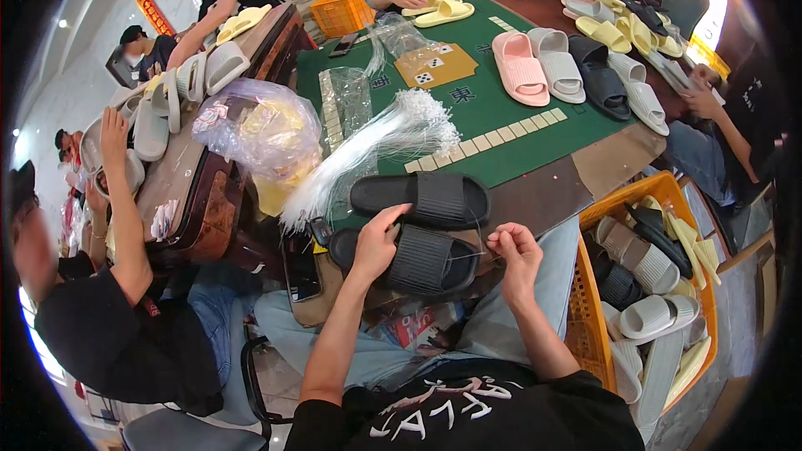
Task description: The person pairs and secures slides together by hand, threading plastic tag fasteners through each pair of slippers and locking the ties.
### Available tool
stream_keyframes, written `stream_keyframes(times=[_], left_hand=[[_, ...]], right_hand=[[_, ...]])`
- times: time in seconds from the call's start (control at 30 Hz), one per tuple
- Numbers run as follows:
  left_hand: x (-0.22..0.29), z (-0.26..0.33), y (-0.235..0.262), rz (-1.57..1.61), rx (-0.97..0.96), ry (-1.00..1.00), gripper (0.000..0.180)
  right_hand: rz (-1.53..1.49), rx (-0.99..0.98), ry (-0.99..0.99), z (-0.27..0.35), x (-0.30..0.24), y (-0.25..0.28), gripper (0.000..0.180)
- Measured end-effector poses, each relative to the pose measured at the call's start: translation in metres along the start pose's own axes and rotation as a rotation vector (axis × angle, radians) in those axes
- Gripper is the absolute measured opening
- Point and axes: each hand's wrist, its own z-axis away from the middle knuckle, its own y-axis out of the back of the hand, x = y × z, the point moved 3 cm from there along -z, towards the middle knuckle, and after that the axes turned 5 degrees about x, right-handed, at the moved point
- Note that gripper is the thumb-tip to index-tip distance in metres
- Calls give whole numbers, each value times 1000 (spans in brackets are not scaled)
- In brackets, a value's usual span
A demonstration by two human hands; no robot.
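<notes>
Two black slide slippers lie side by side at the near edge of the green table (501,108). My left hand (377,241) grips the nearer black slipper (426,260) by its left end. My right hand (514,249) pinches a thin clear plastic string (468,256) that runs across to that slipper's strap. The other black slipper (422,198) rests just beyond, untouched. A bundle of clear plastic strings (380,146) fans out on the table to the left of the slippers.
An orange crate (589,326) at my right holds several grey, black and yellow slippers. Pink, grey and black slippers (568,67) lie at the table's far side. A clear bag (263,125) of yellow items sits left. Other people work around the table.
</notes>
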Motion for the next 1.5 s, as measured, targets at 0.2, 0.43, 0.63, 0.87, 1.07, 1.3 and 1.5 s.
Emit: stream_keyframes(times=[0.2, 0.43, 0.63, 0.87, 1.07, 1.3, 1.5], left_hand=[[1, 0, -5, 1, -283, -210, 59], [34, -1, -26, -238, 27, -199, 14], [118, -14, 32, -151, 309, -394, 17], [174, -121, 218, -568, 1052, -744, 1], [126, -161, 327, -987, 1182, -104, 34], [44, -137, 285, -1338, 602, 102, 44], [18, -161, 317, -1163, 605, 174, 38]], right_hand=[[75, 156, 28, -14, 1, 20, 16], [124, 173, 67, -18, 3, 32, 16], [257, 158, 232, -19, 3, 37, 17], [214, 101, 119, -18, 13, 40, 16], [315, 87, 181, -15, 17, 37, 16], [355, 49, 208, -16, 17, 36, 16], [346, 72, 199, -12, 13, 34, 17]])
